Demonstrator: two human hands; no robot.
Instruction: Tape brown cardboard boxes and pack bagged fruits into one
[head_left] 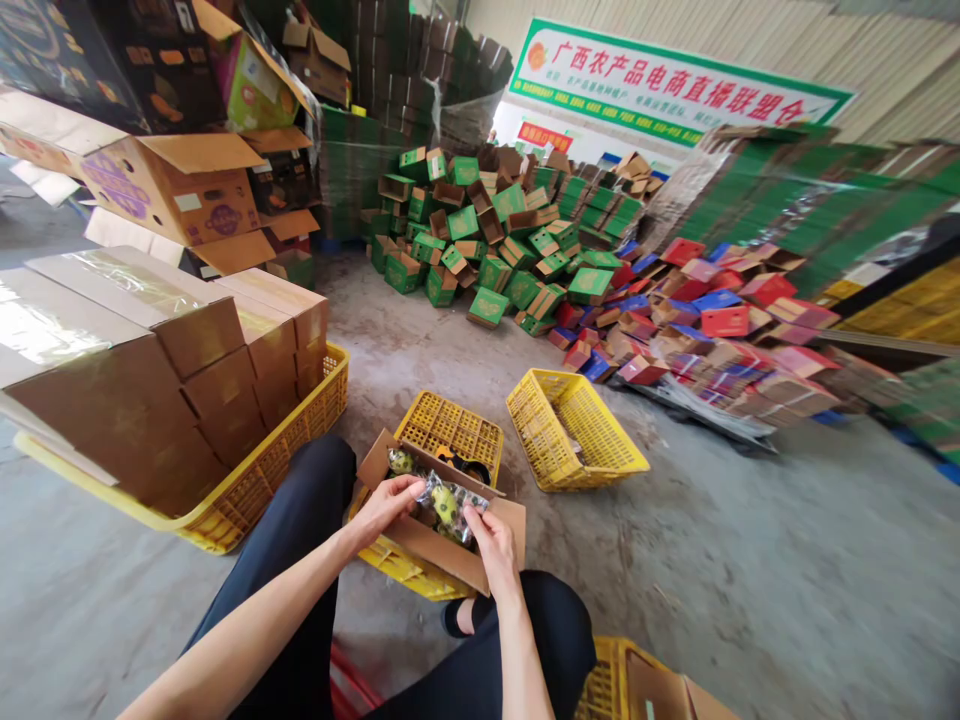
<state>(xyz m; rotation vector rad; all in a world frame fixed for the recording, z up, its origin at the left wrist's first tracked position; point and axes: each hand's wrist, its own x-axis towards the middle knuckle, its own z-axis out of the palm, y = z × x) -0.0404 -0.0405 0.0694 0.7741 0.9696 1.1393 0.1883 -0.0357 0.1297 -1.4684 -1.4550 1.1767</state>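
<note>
An open brown cardboard box (420, 545) rests on an upturned yellow crate (457, 428) between my knees. Both hands pinch a clear plastic-wrapped green fruit (446, 503) over the box's opening. My left hand (384, 507) grips the wrap's left end, and my right hand (489, 545) holds its right end. More wrapped green fruit (400, 462) lies inside the box at the back left.
A tilted yellow crate (574, 428) lies on the concrete floor to the right. Sealed brown cartons (172, 350) fill a yellow crate (285, 450) at left. Green boxes (487, 240) and red and blue boxes (712, 320) are heaped further back. Another yellow crate (622, 680) sits by my right leg.
</note>
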